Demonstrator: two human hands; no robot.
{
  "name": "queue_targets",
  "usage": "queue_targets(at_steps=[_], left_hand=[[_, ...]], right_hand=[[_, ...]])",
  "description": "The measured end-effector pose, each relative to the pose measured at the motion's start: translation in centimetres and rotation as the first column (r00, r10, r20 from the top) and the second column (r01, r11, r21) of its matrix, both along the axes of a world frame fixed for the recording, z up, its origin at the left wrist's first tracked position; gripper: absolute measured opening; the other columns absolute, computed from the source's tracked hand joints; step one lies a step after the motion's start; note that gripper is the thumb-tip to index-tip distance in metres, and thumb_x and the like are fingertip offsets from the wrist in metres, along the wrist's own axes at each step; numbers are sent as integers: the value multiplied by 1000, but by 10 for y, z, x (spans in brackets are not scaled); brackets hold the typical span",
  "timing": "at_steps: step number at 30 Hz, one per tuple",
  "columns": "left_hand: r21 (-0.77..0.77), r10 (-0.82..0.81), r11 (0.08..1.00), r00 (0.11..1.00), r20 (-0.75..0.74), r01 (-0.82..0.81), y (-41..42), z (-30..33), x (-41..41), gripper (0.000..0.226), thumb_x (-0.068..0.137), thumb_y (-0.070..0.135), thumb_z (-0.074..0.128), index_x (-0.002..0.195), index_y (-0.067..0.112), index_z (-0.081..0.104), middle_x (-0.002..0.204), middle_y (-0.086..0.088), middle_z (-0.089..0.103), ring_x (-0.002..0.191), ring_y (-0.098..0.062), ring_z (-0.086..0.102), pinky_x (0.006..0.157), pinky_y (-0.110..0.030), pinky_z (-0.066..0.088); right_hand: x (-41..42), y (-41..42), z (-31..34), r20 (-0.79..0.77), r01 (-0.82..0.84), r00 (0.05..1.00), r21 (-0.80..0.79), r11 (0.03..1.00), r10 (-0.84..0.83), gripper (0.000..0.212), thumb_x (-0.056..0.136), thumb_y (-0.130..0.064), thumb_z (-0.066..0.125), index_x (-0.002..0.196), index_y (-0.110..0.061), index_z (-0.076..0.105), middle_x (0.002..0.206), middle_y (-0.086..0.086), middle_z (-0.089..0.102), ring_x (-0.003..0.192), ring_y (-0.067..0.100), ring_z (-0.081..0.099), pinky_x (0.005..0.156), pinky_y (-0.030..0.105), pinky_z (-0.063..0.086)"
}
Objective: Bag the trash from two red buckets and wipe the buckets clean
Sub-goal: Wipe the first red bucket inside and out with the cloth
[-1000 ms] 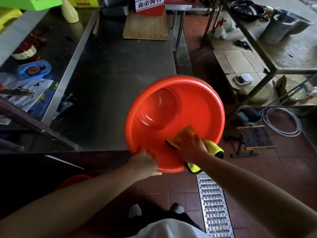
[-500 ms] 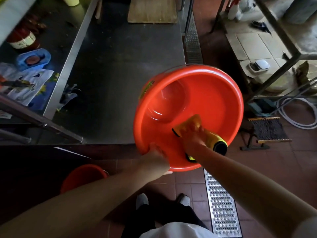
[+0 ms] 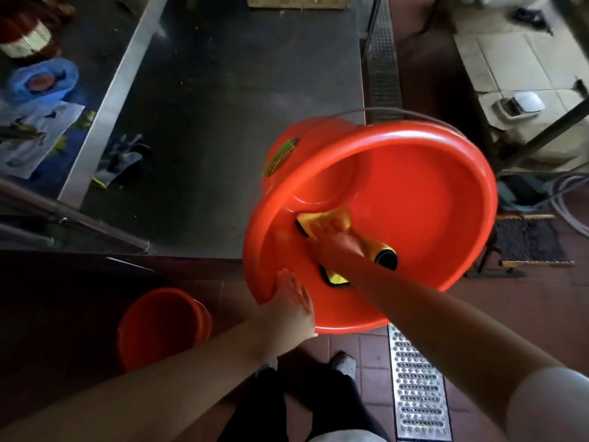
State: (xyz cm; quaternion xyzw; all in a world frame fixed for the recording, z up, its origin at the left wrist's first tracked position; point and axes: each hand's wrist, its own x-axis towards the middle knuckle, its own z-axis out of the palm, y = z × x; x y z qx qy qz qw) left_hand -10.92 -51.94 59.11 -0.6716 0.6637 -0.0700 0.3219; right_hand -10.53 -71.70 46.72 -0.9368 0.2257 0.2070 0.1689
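Wiping inside a tilted red bucket held over the counter's near edge.

The red bucket [image 3: 414, 193] is tipped with its mouth toward the person, at the near right corner of the steel counter [image 3: 223, 122]. The left hand [image 3: 291, 301] lies with straight fingers against its near rim. The right hand [image 3: 334, 239] reaches inside, pressing a yellow cloth [image 3: 322, 220] against the wall near the bottom. A second red bucket [image 3: 162, 327] stands on the floor, near left.
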Motion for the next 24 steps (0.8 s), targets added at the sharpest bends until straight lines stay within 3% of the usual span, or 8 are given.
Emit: queue_targets(at_steps=[7, 10, 13, 16, 18, 20, 24], left_hand=[[-5, 71, 997, 997, 13, -71, -3, -11, -6, 67, 74, 65, 62, 100, 3, 75, 95, -23, 72, 86, -40, 71, 75, -48, 59], [48, 59, 997, 998, 15, -59, 1, -1, 1, 54, 72, 52, 70, 95, 3, 77, 92, -23, 73, 83, -41, 71, 75, -50, 58], [41, 81, 996, 995, -55, -79, 3, 10, 7, 39, 55, 36, 80, 80, 6, 78, 80, -20, 73, 76, -39, 71, 73, -50, 58], [-5, 98, 995, 989, -115, -99, 3, 10, 10, 54, 57, 55, 80, 75, 4, 78, 76, -22, 72, 73, -40, 70, 70, -50, 58], [-31, 103, 994, 987, -121, -108, 3, 8, 11, 71, 64, 71, 69, 83, 3, 77, 82, -24, 72, 76, -40, 71, 71, -49, 58], [-22, 84, 996, 992, -99, -86, 4, 7, 12, 75, 68, 71, 65, 93, 2, 76, 88, -24, 72, 79, -40, 71, 73, -50, 58], [31, 83, 996, 991, -104, -81, 7, 10, 11, 70, 69, 66, 69, 94, 1, 76, 89, -26, 72, 78, -42, 71, 72, -52, 58]], right_hand=[[11, -16, -8, 31, 11, 1000, -116, 993, -7, 50, 104, -44, 36, 151, -29, 37, 156, -2, 37, 146, 25, 24, 114, 49, 22], [-4, -2, 8, 23, 39, 999, -68, 997, -37, 52, 104, -44, 35, 152, -26, 36, 156, 1, 36, 146, 28, 23, 115, 51, 24], [-27, 15, 34, -4, 57, 998, 12, 998, -57, 52, 106, -42, 32, 156, -29, 28, 159, 4, 29, 149, 31, 17, 118, 56, 18], [-58, 35, 62, -23, 49, 999, 12, 999, -49, 53, 104, -42, 28, 157, -34, 22, 157, 2, 29, 148, 31, 20, 117, 54, 17], [-84, 50, 79, -26, 45, 999, -42, 998, -47, 54, 103, -44, 28, 156, -34, 24, 156, 1, 30, 147, 29, 21, 114, 52, 20], [-111, 65, 91, -9, 58, 998, -107, 993, -59, 54, 103, -49, 27, 155, -34, 26, 155, -1, 33, 146, 28, 22, 112, 51, 24], [-131, 79, 99, -11, 53, 998, -142, 988, -55, 53, 104, -51, 24, 153, -31, 29, 155, -1, 34, 147, 28, 21, 114, 51, 24]])
